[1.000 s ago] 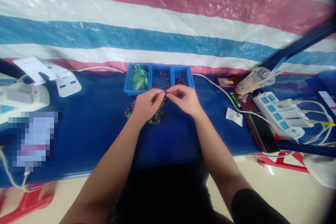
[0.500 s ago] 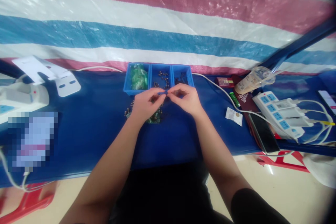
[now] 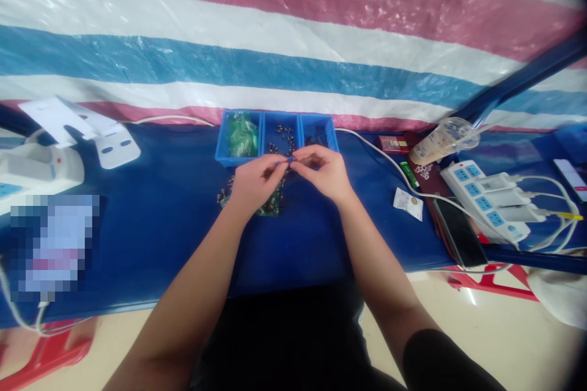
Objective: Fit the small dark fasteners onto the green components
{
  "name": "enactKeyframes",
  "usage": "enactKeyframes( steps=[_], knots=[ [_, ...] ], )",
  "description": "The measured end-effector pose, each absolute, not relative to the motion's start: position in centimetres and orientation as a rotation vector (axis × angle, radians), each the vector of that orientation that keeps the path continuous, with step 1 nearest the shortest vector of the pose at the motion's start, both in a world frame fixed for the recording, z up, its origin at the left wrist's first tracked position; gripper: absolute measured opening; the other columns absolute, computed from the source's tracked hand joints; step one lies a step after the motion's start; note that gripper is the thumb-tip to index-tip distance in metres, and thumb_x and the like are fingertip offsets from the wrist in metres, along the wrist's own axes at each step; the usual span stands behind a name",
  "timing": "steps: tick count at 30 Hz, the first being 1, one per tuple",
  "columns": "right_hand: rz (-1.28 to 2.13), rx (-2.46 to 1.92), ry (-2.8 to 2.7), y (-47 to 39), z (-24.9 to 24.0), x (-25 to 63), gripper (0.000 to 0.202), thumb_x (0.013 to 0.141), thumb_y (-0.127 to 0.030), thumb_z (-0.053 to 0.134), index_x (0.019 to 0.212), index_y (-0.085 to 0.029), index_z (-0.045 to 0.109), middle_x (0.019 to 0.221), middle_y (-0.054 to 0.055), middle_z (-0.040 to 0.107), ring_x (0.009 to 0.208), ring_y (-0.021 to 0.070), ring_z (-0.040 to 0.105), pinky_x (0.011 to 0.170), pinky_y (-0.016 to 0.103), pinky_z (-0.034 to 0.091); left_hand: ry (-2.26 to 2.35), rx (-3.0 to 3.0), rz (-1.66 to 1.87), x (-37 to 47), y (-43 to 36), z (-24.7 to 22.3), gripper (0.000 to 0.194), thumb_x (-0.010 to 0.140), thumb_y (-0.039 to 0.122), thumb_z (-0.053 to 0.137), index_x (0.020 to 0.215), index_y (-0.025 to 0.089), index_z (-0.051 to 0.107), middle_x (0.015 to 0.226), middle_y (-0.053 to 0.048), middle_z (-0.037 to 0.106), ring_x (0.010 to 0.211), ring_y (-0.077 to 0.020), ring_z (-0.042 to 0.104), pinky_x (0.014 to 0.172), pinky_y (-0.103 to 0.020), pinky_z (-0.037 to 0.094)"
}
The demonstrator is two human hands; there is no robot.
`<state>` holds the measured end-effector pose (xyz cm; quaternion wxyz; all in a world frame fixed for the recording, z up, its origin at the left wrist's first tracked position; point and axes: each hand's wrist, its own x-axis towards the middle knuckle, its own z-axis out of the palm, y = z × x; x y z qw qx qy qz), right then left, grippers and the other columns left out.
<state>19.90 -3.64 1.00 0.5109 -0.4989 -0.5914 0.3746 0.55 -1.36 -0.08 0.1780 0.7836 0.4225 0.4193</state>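
My left hand (image 3: 255,182) and my right hand (image 3: 323,172) meet fingertip to fingertip just in front of a blue three-compartment bin (image 3: 238,162). Both are closed in a pinch around something tiny between them, too small and covered to name. Green plastic packets (image 3: 243,134) fill the bin's left compartment. Small brass-and-dark parts (image 3: 285,129) lie in the middle one, and dark little pieces (image 3: 316,133) in the right one. Beneath my left hand, more small parts are heaped on the table with a green piece (image 3: 271,206), partly hidden by the fingers.
On the right are a tilted plastic cup (image 3: 443,142), a power strip (image 3: 486,198) with plugged chargers, a dark phone (image 3: 460,232), a small white packet (image 3: 408,203) and a white cable. At left stand a white device (image 3: 41,171), a white bracket (image 3: 120,146) and a blurred-out phone (image 3: 59,244).
My fingertips have shifted very slightly while still pinched together. The view has moved a touch; the bin and the other objects stay where they were.
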Motion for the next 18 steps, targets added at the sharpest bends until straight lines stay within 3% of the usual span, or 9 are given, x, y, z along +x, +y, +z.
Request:
enactKeyframes(
  steps=[8, 18],
  knots=[
    [0.900, -1.192, -1.387, -3.59, 1.02, 19.86, 0.024, 0.077, -0.037, 0.082, 0.092, -0.020, 0.075, 0.089, 0.004, 0.079, 0.078, 0.0170, 0.074, 0.072, 0.031, 0.059, 1.176, 2.222, 1.192, 0.48, -1.22, -0.34, 0.023, 0.095, 0.038, 0.064, 0.102, 0.021, 0.078, 0.079, -0.003, 0.074, 0.068, -0.0130, 0.066, 0.069, -0.024, 0.052],
    [0.909, -1.244, -1.321, -3.67, 1.53, 19.77, 0.030, 0.070, -0.044, 0.087, 0.085, -0.020, 0.077, 0.086, 0.005, 0.079, 0.075, 0.0173, 0.073, 0.072, 0.033, 0.062, 1.221, 2.177, 1.206, 0.55, -1.31, -0.28, 0.024, 0.095, 0.039, 0.064, 0.103, 0.020, 0.076, 0.073, 0.000, 0.071, 0.058, -0.0099, 0.059, 0.064, -0.022, 0.048]
  ],
)
